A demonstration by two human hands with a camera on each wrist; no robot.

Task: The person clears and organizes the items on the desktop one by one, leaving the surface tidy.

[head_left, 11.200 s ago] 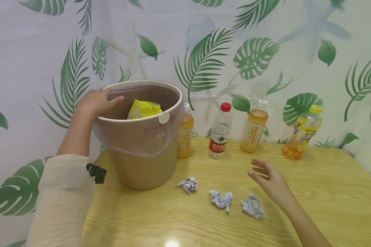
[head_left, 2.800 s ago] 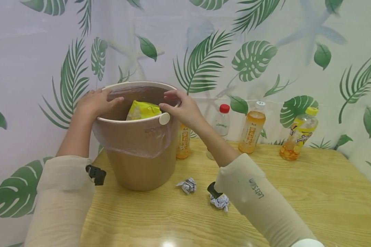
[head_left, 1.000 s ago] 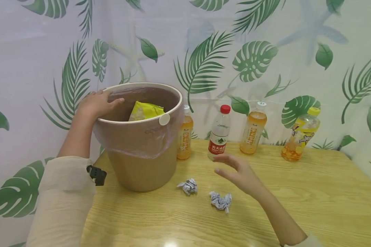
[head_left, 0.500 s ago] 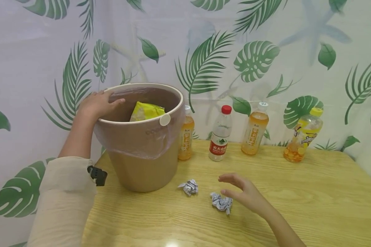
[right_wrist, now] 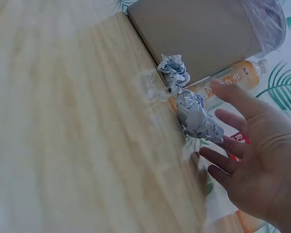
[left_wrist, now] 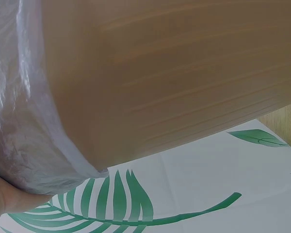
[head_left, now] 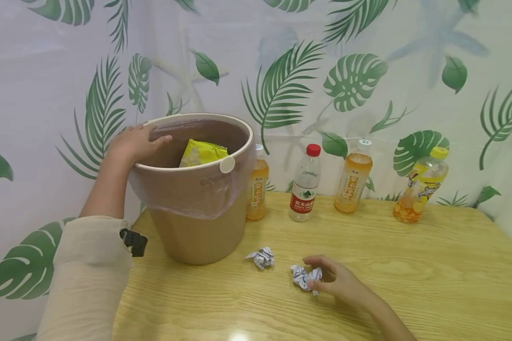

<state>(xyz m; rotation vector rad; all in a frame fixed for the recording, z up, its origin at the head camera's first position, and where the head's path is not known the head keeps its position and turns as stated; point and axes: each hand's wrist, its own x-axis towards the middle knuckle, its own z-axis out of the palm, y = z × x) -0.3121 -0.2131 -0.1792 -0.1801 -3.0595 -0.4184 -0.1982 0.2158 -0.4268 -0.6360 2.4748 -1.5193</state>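
Observation:
My left hand (head_left: 132,144) holds the left rim of a brown trash bin (head_left: 196,232), its thumb over the opening. A clear plastic liner (left_wrist: 24,150) is folded over the bin's edge. A yellow snack wrapper (head_left: 202,154) shows inside. My right hand (head_left: 339,282) is around the right side of a crumpled paper ball (head_left: 300,277) on the table. In the right wrist view the thumb and loosely bent fingers stand apart, with the fingertips right at the paper ball (right_wrist: 196,116). Another crumpled paper ball (head_left: 263,258) lies to the left, nearer the bin.
Along the back stand an orange drink bottle (head_left: 256,189) beside the bin, a red-capped water bottle (head_left: 304,189), another orange drink bottle (head_left: 353,182) and a yellow-capped bottle (head_left: 420,187). A leaf-patterned cloth (head_left: 281,57) hangs behind the wooden table (head_left: 431,284).
Of three paper balls earlier, the rightmost has left the table. My right hand was over the bin's opening, then came back and lowered to the middle ball. My left hand stayed on the rim.

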